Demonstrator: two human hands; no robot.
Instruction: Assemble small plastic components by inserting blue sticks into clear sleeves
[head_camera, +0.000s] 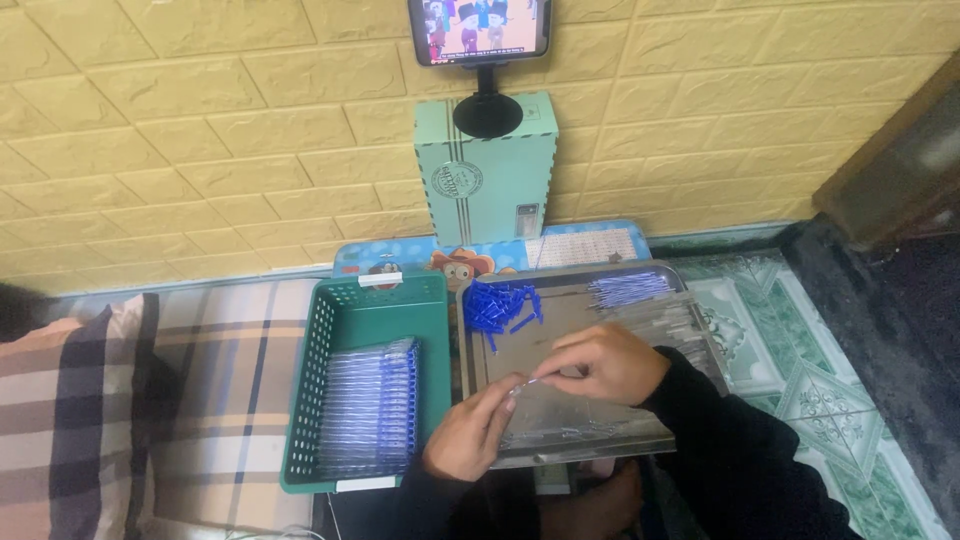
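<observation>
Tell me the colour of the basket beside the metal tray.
Green basket, clearest in the head view.

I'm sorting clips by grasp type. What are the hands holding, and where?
Both hands, left hand and right hand, pinch a thin clear pen part by its ends over the metal tray; which part exactly cannot be told.

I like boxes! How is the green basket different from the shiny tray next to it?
The green basket is plastic with holed, tall walls; the metal tray is grey, solid and shallow. The basket holds a neat row of blue pens; the tray holds loose blue caps and scattered parts. Both are rectangular, side by side.
</observation>
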